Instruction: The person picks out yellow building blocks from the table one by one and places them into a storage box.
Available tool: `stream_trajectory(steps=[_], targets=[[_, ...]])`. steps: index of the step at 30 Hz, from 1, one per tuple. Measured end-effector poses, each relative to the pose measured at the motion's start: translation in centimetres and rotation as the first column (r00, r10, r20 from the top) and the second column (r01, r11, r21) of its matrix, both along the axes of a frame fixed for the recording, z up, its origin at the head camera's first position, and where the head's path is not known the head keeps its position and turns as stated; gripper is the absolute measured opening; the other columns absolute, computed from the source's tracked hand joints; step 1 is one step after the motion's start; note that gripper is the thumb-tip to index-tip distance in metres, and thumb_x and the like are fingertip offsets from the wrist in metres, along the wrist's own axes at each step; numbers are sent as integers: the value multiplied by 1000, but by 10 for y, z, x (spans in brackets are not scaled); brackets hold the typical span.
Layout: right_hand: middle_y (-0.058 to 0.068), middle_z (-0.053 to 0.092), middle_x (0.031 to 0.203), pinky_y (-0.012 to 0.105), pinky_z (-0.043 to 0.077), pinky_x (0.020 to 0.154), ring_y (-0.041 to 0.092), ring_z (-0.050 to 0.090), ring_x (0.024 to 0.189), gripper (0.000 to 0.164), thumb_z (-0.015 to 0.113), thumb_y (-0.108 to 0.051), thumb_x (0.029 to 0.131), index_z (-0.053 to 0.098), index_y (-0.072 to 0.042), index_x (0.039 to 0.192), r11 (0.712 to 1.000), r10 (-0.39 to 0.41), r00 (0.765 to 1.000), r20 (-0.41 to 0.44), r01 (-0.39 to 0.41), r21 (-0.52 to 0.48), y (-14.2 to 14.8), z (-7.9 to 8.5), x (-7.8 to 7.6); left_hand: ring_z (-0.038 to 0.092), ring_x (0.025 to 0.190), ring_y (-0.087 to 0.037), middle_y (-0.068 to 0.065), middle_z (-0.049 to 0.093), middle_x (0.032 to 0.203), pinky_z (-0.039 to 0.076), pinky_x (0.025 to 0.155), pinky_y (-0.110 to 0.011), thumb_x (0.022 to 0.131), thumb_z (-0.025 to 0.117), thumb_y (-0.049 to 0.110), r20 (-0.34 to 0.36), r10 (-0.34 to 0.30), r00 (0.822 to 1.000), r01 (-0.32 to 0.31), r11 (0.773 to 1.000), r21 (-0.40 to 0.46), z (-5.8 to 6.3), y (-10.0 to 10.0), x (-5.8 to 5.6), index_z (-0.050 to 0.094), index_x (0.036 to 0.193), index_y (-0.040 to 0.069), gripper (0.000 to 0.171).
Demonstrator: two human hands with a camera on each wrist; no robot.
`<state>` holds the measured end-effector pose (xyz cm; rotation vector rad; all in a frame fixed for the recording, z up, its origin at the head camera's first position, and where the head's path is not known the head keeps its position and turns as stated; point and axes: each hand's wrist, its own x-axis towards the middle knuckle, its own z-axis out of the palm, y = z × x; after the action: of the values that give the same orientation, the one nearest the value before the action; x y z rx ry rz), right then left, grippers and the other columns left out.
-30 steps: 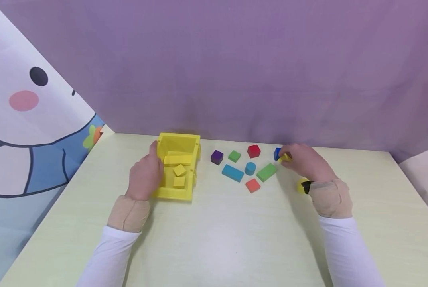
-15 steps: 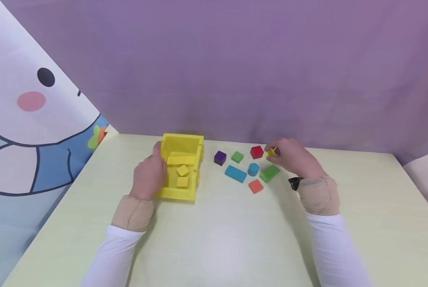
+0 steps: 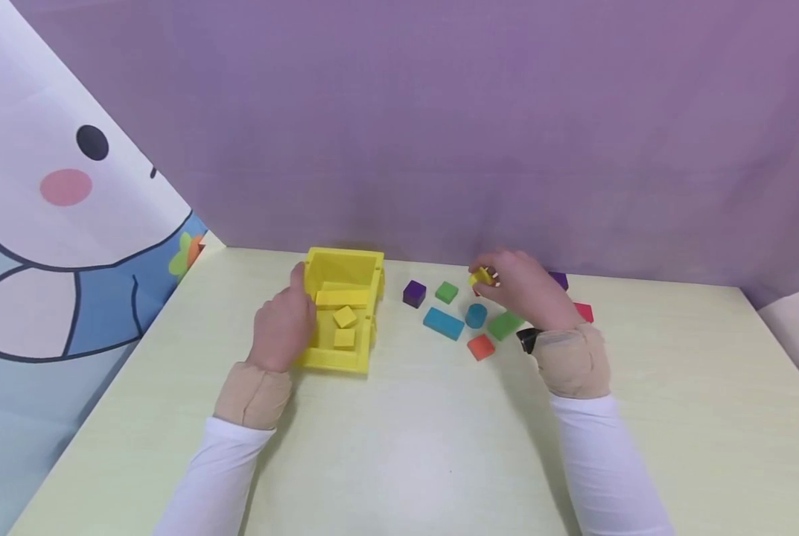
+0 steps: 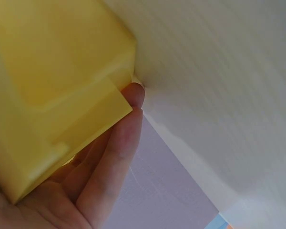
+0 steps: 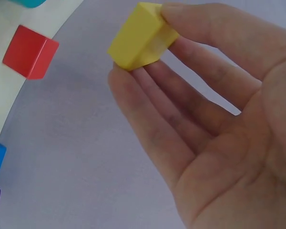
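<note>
My left hand [image 3: 281, 324] grips the left side of a yellow plastic box [image 3: 335, 360]; in the left wrist view its fingers [image 4: 115, 150] lie along the box's outer wall. Inside the box are a long yellow block [image 3: 342, 299] and two small yellow blocks, one of them a tilted cube [image 3: 345, 317]. Thumb and fingertips of my right hand [image 3: 526, 286] pinch a yellow block [image 5: 140, 38], raised off the table behind the loose blocks. A red cube [image 5: 31, 51] shows beyond it in the right wrist view; in the head view the hand mostly covers that cube.
Between box and right hand lie a purple cube [image 3: 415, 293], a small green block [image 3: 447, 292], a blue rectangular block [image 3: 443, 323], a blue cylinder [image 3: 476, 316], a long green block [image 3: 505, 325] and an orange-red block [image 3: 481, 347]. Another purple block [image 3: 558, 280] and a red one [image 3: 583, 312] sit behind the right wrist.
The right hand has carried the yellow block leftward, from beside the blue cube to over the red cube. The left hand stays on the box; the head view has shifted slightly.
</note>
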<state>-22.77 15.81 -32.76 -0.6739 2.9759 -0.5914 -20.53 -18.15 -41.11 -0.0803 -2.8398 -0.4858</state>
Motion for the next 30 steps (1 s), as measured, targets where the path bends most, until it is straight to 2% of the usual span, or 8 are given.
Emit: stream_trajectory(steps=[6, 13, 20, 30], targets=[[2, 58, 95, 31, 46, 75, 23, 55, 86, 25, 65, -17, 82, 64, -10, 106, 999, 27, 999, -31, -28, -31, -10, 0, 0, 48, 47, -31, -15, 52, 64, 38, 42, -44, 89, 36, 15, -1, 1, 1000, -1, 1000, -2, 1, -1, 0, 25, 139, 3, 52], [-1, 59, 98, 30, 46, 78, 19, 55, 89, 24, 64, -18, 83, 65, -12, 106, 995, 62, 996, -57, -66, -69, -28, -1, -3, 48, 47, -32, -15, 51, 64, 38, 42, -45, 89, 36, 14, -1, 4, 1000, -4, 1000, -6, 1, -1, -1, 25, 139, 4, 52], [-4, 59, 99, 28, 46, 79, 17, 55, 91, 25, 64, -21, 83, 64, -16, 108, 995, 66, 997, -35, -68, -72, -47, -1, -4, 51, 51, -32, -15, 53, 67, 40, 45, -45, 89, 36, 15, 30, 10, 1000, -9, 1000, -5, 1, 0, -1, 23, 140, 5, 53], [-5, 58, 100, 26, 44, 80, 15, 54, 91, 26, 65, -23, 83, 64, -18, 108, 993, 97, 994, -50, -100, -55, -78, 4, -2, 51, 51, -33, -15, 54, 68, 40, 45, -45, 90, 37, 15, 19, 15, 1000, -14, 1000, -7, 1, 0, -1, 23, 140, 5, 53]])
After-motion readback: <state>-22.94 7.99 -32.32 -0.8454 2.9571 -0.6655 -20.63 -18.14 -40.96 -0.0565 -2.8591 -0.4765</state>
